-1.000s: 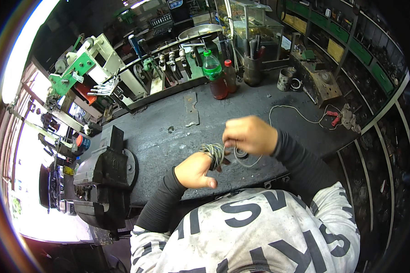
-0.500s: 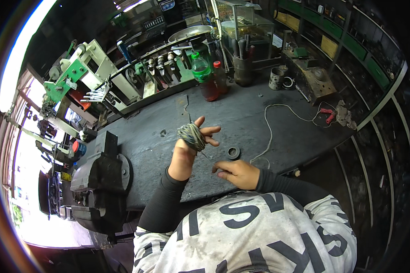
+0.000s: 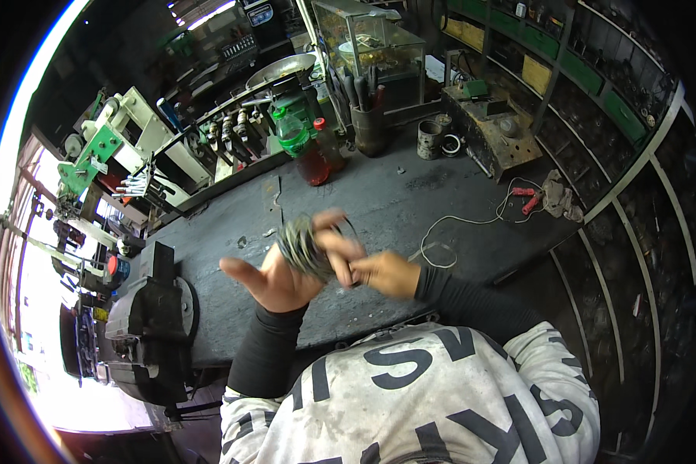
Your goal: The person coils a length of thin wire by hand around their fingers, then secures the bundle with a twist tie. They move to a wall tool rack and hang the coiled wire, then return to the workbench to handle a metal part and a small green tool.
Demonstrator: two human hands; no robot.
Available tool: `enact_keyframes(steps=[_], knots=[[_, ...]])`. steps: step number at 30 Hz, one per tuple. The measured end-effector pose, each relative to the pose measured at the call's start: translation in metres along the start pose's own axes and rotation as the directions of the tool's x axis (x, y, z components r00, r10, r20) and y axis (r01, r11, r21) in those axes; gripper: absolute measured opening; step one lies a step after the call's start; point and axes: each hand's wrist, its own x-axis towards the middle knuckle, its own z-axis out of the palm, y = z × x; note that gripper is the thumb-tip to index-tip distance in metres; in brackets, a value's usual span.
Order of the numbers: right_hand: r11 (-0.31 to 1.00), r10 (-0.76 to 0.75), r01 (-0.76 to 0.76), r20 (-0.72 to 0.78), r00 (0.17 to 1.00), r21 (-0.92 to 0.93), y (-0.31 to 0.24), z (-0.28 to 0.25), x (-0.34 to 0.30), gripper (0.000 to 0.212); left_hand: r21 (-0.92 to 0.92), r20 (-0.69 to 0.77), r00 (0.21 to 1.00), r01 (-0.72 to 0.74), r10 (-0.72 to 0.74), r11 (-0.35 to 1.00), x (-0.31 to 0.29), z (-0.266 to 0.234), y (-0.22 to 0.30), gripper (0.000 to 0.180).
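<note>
My fingers [image 3: 329,236] on left hand [image 3: 282,274] are spread w/ a grey wire coil [image 3: 301,247] wrapped round them, above the dark workbench [image 3: 410,193]. Right hand [image 3: 383,272] pinches the wire beside the coil. Bench vise [image 3: 151,317] sits at my left.

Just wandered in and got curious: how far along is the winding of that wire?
A thick coil of wire already wraps the left hand. The right hand pinches the strand beside it. A loose length of white wire lies unwound on the bench.
</note>
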Motion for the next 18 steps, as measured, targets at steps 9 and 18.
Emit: enact_keyframes(steps=[9,18], knots=[[0.610,-0.314,0.309,0.136,0.940,-0.729,-0.053,-0.086,-0.038,0.012,0.982,-0.177,0.655,0.171,-0.735,-0.084,-0.017,-0.047,-0.030,0.099],[0.867,-0.174,0.113,0.083,0.981,0.485,0.002,-0.072,-0.001,0.041,0.147,0.076,0.957,0.265,-0.278,0.953,0.010,0.000,-0.026,0.092]])
